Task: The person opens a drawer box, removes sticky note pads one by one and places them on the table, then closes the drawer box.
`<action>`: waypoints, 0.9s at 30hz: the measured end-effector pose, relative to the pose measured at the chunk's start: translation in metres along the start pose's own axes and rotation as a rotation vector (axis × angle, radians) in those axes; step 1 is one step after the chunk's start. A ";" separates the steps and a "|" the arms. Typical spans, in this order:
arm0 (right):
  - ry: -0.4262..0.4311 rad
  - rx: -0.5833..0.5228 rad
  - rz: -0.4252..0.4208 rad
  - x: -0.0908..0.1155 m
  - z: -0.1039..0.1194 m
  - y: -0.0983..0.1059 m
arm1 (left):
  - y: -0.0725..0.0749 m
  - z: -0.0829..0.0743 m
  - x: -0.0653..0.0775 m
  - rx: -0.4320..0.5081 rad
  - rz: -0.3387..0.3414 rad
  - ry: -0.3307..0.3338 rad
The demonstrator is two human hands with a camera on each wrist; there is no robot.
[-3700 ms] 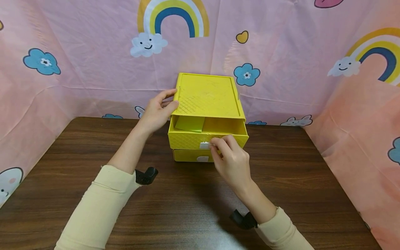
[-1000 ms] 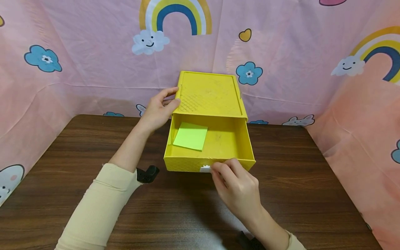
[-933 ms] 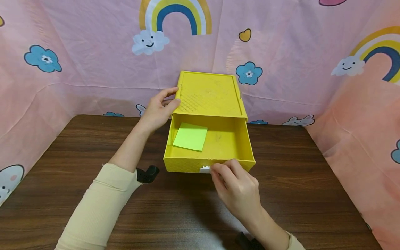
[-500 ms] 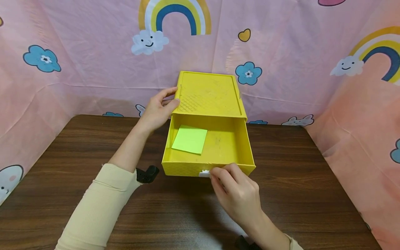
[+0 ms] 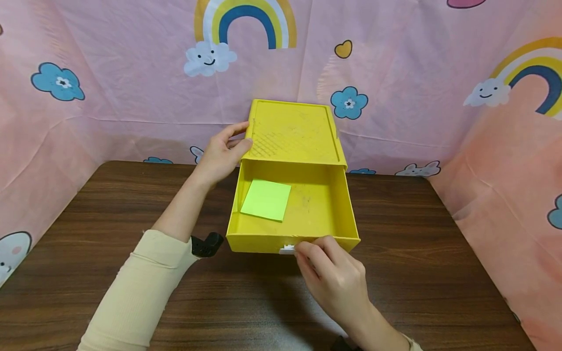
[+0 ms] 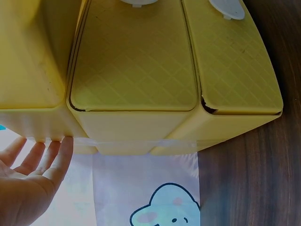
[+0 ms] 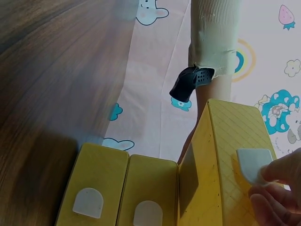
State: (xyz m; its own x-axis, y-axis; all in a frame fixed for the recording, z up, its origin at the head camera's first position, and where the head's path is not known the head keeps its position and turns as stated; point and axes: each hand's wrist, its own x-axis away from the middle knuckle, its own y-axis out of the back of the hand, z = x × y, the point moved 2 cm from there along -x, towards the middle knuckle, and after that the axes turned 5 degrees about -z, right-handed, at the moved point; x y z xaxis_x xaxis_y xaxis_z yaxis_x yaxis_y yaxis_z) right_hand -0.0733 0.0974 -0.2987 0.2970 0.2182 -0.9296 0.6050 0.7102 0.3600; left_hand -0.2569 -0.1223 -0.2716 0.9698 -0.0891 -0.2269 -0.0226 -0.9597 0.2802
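A yellow drawer cabinet (image 5: pixel 303 129) stands toward the back of the table, its top drawer (image 5: pixel 252 243) pulled far out. Inside that drawer, at the left, lies a bright green pad of sticky notes (image 5: pixel 266 201). My right hand (image 5: pixel 337 280) pinches the drawer's white tab handle (image 5: pixel 287 249); the right wrist view shows thumb and fingers on this handle (image 7: pixel 251 162). My left hand (image 5: pixel 221 156) rests against the cabinet's left side, thumb at the top edge. In the left wrist view its extended fingers (image 6: pixel 60 157) touch the side wall.
Two lower drawers (image 7: pixel 96 174) with white tabs are closed beneath, seen in both wrist views. Dark wood-grain table (image 5: pixel 417 253) surrounds the cabinet. A pink printed cloth (image 5: pixel 395 73) hangs behind it. Black wrist devices (image 5: pixel 206 244) sit on the forearms.
The top drawer has come from partly out to far out toward me, drawn by my right hand. The sticky notes moved with it. My left hand has stayed at the cabinet's side.
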 end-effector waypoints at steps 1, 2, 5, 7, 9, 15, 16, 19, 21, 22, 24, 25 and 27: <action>0.005 0.000 -0.004 0.000 0.000 0.000 | 0.000 0.000 0.000 0.002 0.001 0.002; 0.007 -0.002 -0.005 0.000 0.000 0.000 | 0.000 0.000 0.000 0.003 0.002 0.004; 0.010 -0.007 0.003 0.001 0.001 0.002 | 0.000 0.000 0.000 0.004 0.005 0.010; 0.012 -0.011 0.007 0.001 0.002 0.002 | 0.000 0.000 0.000 -0.002 0.007 0.015; 0.016 -0.016 0.009 0.001 0.003 0.003 | 0.000 -0.001 0.001 -0.006 0.007 0.018; 0.031 -0.027 -0.012 0.000 0.006 0.004 | 0.000 -0.001 0.000 -0.001 0.004 0.020; 0.033 -0.029 -0.015 -0.001 0.006 0.004 | 0.000 -0.001 0.000 0.001 0.004 0.019; 0.040 -0.027 -0.023 -0.002 0.008 0.005 | -0.001 -0.001 0.000 0.003 0.004 0.019; 0.047 -0.024 -0.025 -0.003 0.009 0.006 | -0.001 -0.001 0.000 -0.002 0.002 0.021; 0.052 -0.024 -0.028 -0.003 0.009 0.006 | -0.001 -0.001 0.000 -0.005 0.002 0.023; 0.066 -0.026 -0.036 -0.004 0.010 0.007 | -0.001 -0.001 0.000 -0.005 -0.001 0.028; 0.073 -0.028 -0.039 -0.004 0.011 0.007 | -0.001 -0.001 0.000 -0.006 -0.002 0.030; 0.086 -0.034 -0.047 -0.005 0.011 0.007 | -0.001 -0.001 0.000 -0.008 -0.003 0.034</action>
State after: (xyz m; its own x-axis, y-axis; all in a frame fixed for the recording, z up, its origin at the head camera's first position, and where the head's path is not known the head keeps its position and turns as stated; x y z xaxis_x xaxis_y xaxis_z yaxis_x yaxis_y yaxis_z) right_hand -0.0621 0.0940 -0.2909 0.2037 0.2391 -0.9494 0.5911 0.7430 0.3139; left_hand -0.2565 -0.1212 -0.2714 0.9777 -0.0771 -0.1955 -0.0182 -0.9578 0.2870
